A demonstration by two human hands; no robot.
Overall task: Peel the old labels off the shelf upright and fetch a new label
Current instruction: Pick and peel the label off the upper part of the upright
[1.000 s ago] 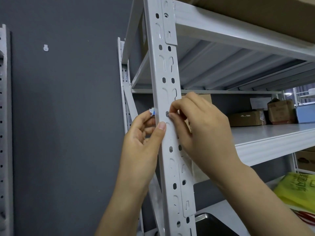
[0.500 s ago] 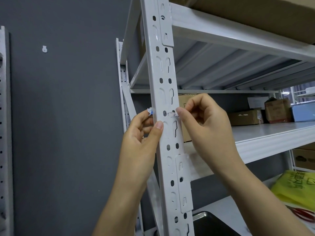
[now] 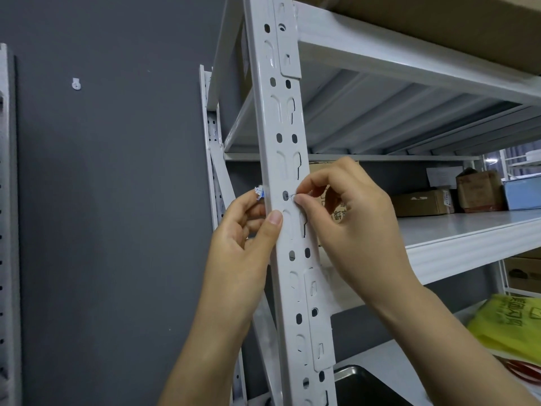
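On the front face of the white shelf upright (image 3: pixel 285 118), about mid-height beside a round hole, sits what's left of the old label (image 3: pixel 292 196) – a thin shred w/ dark print, too small to read. The right hand (image 3: pixel 360 230) has its fingers curled, thumb & forefinger tips pinching that shred against the post. The left hand (image 3: pixel 240 259) lays its thumb flat up the upright's front edge, the other fingers curled behind the post and holding a crumpled white-and-blue paper scrap (image 3: pixel 259 191); most of it is hidden by the post and fingers. Behind the right hand a printed carton (image 3: pixel 329 200) is mostly covered. Further along the middle shelf (image 3: pixel 456 230) stand a low brown box (image 3: pixel 421 203), a taller crumpled one (image 3: pixel 478 190) and a blue box (image 3: pixel 522 194) cut by the frame edge – all closed, contents not visible. Lower right, a yellow printed bag (image 3: pixel 512 326) is cut off, w/ sth red under it I can't make out. At the bottom edge is a dark metal tray (image 3: pixel 363 385), inside too dark to tell.
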